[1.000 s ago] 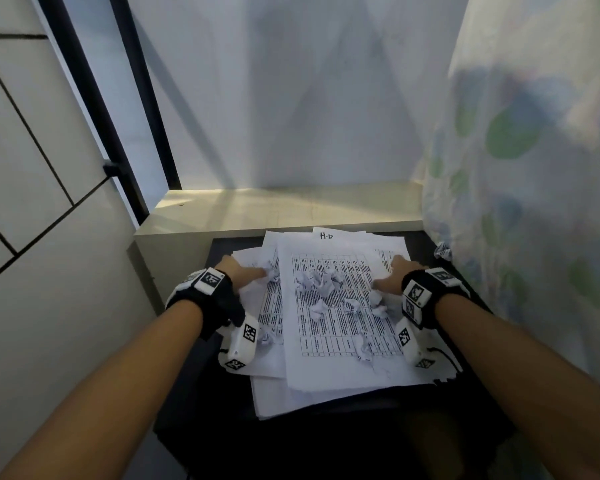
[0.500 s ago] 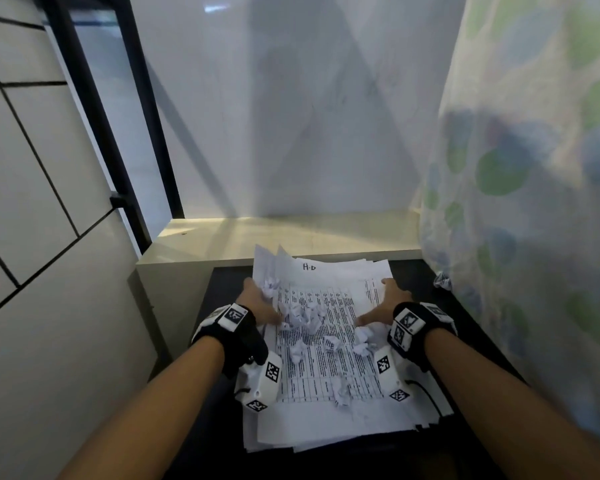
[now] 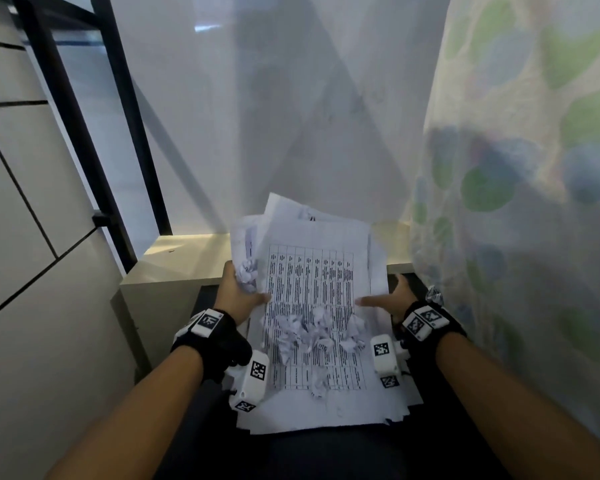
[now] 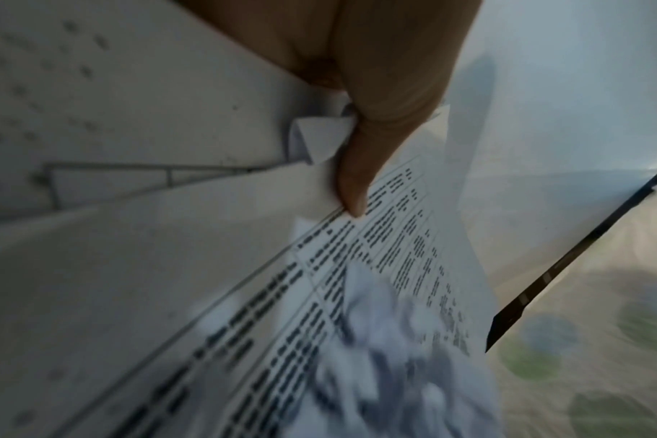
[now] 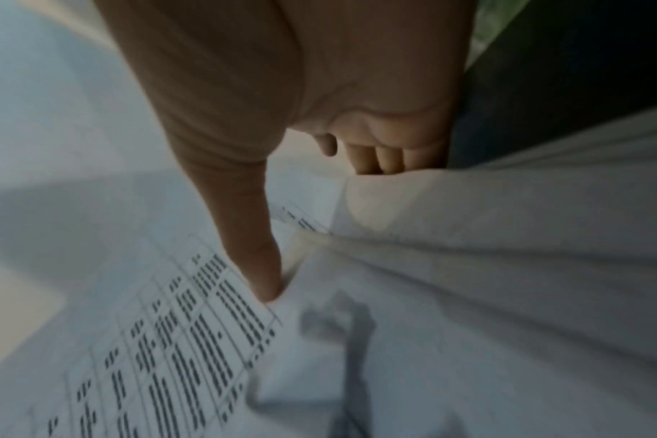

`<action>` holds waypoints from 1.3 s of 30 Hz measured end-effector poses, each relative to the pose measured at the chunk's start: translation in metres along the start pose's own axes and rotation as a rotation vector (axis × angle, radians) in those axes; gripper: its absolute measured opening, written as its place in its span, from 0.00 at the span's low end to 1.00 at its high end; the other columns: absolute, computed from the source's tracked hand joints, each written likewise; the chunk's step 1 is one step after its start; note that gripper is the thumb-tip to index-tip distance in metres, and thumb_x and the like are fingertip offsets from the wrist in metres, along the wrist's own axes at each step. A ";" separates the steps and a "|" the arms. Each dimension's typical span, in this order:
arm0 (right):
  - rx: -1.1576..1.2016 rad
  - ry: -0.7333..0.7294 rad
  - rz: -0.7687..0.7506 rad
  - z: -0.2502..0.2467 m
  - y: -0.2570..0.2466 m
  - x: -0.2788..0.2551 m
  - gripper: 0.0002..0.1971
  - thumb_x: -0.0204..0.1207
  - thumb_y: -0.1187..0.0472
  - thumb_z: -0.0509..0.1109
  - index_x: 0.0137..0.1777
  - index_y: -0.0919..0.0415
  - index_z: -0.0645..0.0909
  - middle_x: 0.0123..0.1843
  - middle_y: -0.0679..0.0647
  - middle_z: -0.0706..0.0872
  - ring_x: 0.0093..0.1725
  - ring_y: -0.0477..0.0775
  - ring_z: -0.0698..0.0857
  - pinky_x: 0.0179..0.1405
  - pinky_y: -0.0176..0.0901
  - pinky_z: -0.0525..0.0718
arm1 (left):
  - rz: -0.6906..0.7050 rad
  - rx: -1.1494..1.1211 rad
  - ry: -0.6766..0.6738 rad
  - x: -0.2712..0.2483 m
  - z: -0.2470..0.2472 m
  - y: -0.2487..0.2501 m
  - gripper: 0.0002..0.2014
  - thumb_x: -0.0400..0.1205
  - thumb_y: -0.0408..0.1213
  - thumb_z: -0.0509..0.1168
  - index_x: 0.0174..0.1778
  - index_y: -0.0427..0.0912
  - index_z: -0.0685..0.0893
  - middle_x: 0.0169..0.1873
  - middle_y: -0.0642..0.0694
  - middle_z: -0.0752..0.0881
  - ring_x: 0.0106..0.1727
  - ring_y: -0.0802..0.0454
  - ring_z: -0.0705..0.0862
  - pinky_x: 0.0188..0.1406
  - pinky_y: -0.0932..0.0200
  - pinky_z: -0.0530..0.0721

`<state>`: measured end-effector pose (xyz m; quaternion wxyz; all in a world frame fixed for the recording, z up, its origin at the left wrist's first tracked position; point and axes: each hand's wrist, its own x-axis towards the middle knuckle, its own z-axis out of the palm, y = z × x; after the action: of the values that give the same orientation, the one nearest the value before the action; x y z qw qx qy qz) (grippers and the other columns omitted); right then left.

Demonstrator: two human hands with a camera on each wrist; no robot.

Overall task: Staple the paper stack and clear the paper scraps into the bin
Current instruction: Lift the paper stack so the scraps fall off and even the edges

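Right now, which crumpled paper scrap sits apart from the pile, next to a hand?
The scrap at the stack's upper left edge, beside the left hand; the other scraps cluster mid-page.

No text, number or brand is legible in any view. The top sheet of the paper stack [image 3: 312, 282] that I hold carries a printed table of dark rows and columns; the characters are too blurred to read in the head view, and equally smeared in the left wrist [image 4: 390, 237] and right wrist [image 5: 192, 340] views. A small handwritten mark sits at the upper edge of the top sheet; it cannot be made out. The wrist units [image 3: 257, 370] on both my forearms bear black-and-white square code markers, which are patterns, not readable characters.
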<state>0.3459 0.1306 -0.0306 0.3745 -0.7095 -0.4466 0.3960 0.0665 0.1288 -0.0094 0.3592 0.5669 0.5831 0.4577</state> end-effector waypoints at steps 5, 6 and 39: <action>0.043 -0.102 -0.090 -0.012 -0.019 0.009 0.50 0.49 0.50 0.88 0.72 0.65 0.71 0.69 0.58 0.81 0.64 0.59 0.81 0.59 0.49 0.82 | 0.054 -0.018 -0.027 0.008 0.005 0.021 0.33 0.70 0.21 0.75 0.68 0.33 0.66 0.56 0.43 0.77 0.55 0.49 0.77 0.54 0.59 0.76; 0.079 -0.119 -0.117 -0.013 -0.026 0.005 0.47 0.53 0.55 0.87 0.72 0.66 0.70 0.69 0.58 0.81 0.65 0.58 0.81 0.62 0.49 0.80 | 0.064 -0.023 -0.033 0.009 0.007 0.025 0.34 0.70 0.21 0.75 0.69 0.32 0.66 0.56 0.43 0.77 0.56 0.50 0.77 0.54 0.60 0.75; 0.495 -0.035 -0.349 -0.051 -0.076 -0.030 0.19 0.60 0.70 0.80 0.53 0.71 0.84 0.41 0.52 0.92 0.42 0.46 0.90 0.38 0.29 0.84 | 0.083 -0.183 -0.116 -0.018 0.008 0.072 0.23 0.66 0.17 0.76 0.54 0.40 0.83 0.56 0.37 0.87 0.59 0.41 0.86 0.66 0.39 0.81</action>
<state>0.3569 0.1177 0.0644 0.5909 -0.5022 -0.4580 0.4346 0.0999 0.1076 0.0540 0.4235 0.5811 0.4929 0.4900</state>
